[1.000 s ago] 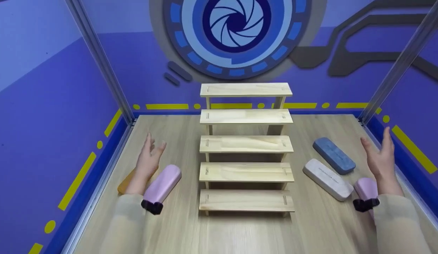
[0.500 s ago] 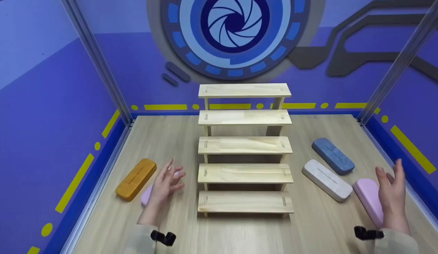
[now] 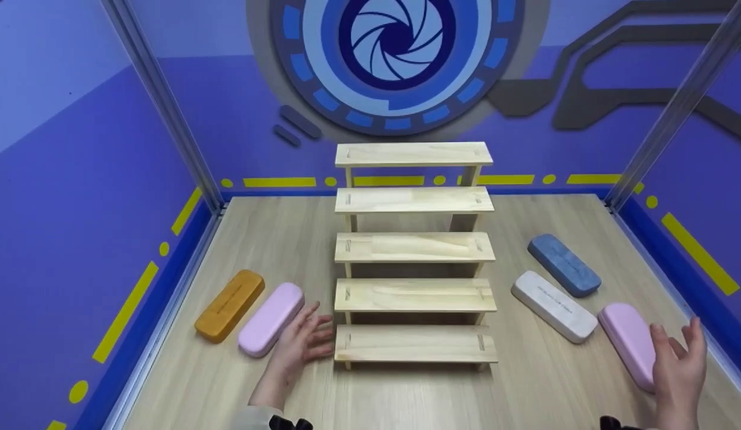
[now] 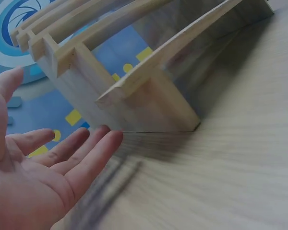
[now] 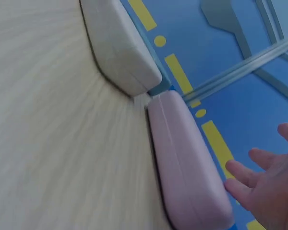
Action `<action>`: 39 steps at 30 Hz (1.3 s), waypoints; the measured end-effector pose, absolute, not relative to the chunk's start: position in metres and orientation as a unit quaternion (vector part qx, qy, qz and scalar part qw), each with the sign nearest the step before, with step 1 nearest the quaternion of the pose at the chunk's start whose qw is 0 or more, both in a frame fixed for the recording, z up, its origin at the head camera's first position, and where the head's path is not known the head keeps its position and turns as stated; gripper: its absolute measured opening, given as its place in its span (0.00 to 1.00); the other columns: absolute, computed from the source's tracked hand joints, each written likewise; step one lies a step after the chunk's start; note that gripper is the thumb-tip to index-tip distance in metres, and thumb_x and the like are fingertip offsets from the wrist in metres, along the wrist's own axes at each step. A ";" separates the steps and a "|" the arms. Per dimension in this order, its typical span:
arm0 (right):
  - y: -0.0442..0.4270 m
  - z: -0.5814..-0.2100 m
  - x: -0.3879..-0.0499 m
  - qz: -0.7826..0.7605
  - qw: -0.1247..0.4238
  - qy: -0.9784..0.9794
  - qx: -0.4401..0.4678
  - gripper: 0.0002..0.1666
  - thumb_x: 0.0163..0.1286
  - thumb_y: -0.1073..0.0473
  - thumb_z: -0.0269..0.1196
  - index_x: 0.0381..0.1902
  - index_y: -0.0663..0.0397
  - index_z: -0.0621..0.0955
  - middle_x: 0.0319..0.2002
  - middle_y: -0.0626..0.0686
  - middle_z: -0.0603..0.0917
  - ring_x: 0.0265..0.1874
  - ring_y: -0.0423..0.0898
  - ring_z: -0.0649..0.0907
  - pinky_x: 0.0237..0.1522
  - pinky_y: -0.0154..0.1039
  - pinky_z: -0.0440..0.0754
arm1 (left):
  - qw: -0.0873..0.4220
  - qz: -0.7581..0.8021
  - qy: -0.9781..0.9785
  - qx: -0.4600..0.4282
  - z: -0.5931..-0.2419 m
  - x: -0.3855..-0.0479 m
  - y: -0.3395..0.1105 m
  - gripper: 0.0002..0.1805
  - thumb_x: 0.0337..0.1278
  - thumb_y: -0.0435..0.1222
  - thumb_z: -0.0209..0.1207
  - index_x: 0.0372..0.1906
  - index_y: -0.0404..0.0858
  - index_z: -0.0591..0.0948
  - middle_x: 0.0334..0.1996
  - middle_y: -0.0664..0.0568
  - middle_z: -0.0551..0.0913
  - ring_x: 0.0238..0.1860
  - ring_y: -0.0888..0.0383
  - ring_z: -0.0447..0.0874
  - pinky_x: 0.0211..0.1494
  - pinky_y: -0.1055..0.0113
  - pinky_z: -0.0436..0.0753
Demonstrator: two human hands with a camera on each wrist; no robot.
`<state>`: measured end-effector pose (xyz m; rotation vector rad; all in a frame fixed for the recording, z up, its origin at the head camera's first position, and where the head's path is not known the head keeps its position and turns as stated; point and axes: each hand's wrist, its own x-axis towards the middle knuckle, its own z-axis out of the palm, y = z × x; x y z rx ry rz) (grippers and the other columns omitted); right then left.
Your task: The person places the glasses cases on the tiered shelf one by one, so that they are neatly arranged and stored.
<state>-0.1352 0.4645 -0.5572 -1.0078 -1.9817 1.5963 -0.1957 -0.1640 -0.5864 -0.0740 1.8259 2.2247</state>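
Left grip [image 3: 298, 343] and right grip [image 3: 679, 367] are both seen wide in the head view, with the fingers spread and nothing held. Between them, a five-step stand of pale wood [image 3: 415, 343] is placed upright on the light wood-grained bench [image 3: 418, 397], probably in the middle so that it can be reached from both sides. On the left, an orange oblong case [image 3: 230, 306] and a smooth pink rounded case [image 3: 268, 321] are laid slantwise, near each other; the left grip is held between the pink one and the stand. On the right, a blue oblong case [image 3: 564, 264], a white oblong case with dark lettering [image 3: 554, 306] and a second pink rounded case [image 3: 626, 340] are laid flat, perhaps because they are steadiest so.

From the left wrist, the fingertips are seen near the foot of the stand; whether it is touched cannot be told.

From the right wrist, the second pink case is seen just beside the fingers, but contact cannot be confirmed.
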 end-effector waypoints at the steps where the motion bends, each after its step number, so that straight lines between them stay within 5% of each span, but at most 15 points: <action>1: 0.464 -0.560 -0.133 0.564 0.216 -0.706 -0.370 0.46 0.76 0.41 0.57 0.82 0.20 0.46 0.85 0.43 0.46 0.83 0.48 0.54 0.84 0.46 0.53 | 0.138 0.765 0.629 -0.024 -0.589 -0.195 -0.163 0.39 0.79 0.47 0.51 0.82 0.34 0.51 0.72 0.28 0.67 0.57 0.48 0.84 0.52 0.56 0.89; 9: 0.464 -0.583 -0.122 0.535 0.287 -0.670 -0.428 0.47 0.71 0.44 0.65 0.81 0.27 0.56 0.82 0.45 0.59 0.76 0.36 0.64 0.81 0.37 0.59 | 0.161 0.768 0.620 -0.010 -0.600 -0.196 -0.154 0.39 0.71 0.38 0.61 0.79 0.30 0.58 0.66 0.34 0.73 0.48 0.58 0.83 0.45 0.64 0.88; 15: 0.461 -0.597 -0.120 0.546 0.230 -0.666 -0.452 0.57 0.64 0.44 0.72 0.82 0.27 0.53 0.83 0.49 0.55 0.81 0.42 0.56 0.84 0.40 0.51 | 0.169 0.782 0.599 -0.008 -0.605 -0.196 -0.152 0.42 0.63 0.29 0.65 0.77 0.27 0.58 0.57 0.49 0.78 0.44 0.60 0.81 0.43 0.68 0.85; 29: 0.469 -0.610 -0.116 0.467 0.119 -0.762 -0.433 0.62 0.62 0.56 0.72 0.84 0.51 0.47 0.83 0.63 0.47 0.81 0.64 0.48 0.82 0.59 0.46 | 0.184 0.810 0.556 0.020 -0.614 -0.194 -0.152 0.39 0.60 0.22 0.60 0.74 0.21 0.57 0.54 0.51 0.80 0.50 0.58 0.83 0.52 0.65 0.87; 39: 0.465 -0.612 -0.118 0.459 0.130 -0.758 -0.444 0.58 0.64 0.60 0.70 0.83 0.54 0.50 0.82 0.65 0.50 0.79 0.66 0.49 0.81 0.60 0.46 | 0.190 0.803 0.565 0.012 -0.618 -0.194 -0.152 0.39 0.60 0.24 0.61 0.74 0.19 0.57 0.54 0.49 0.80 0.51 0.58 0.82 0.52 0.65 0.87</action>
